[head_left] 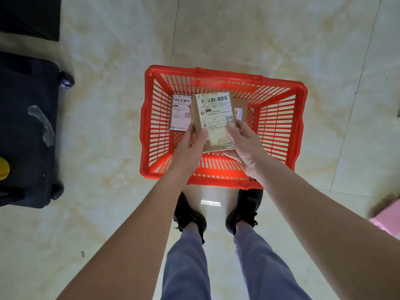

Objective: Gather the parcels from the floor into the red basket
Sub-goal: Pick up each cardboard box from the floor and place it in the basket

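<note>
Our left hand (190,146) and right hand (242,146) hold a box (214,118) marked "280 280 L32" above the red basket (279,126), where another box (180,114) lies.

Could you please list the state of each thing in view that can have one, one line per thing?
Held parcel: gripped by both hands over the red basket, label up.
Left hand: grips the parcel's left edge.
Right hand: grips the parcel's right edge.
Red basket: upright on the floor, holding parcels.
Labelled parcel: lying in the basket, label up.
Brown parcel: in the basket, mostly hidden.
Pink parcel: on the floor, outside the basket.
</note>
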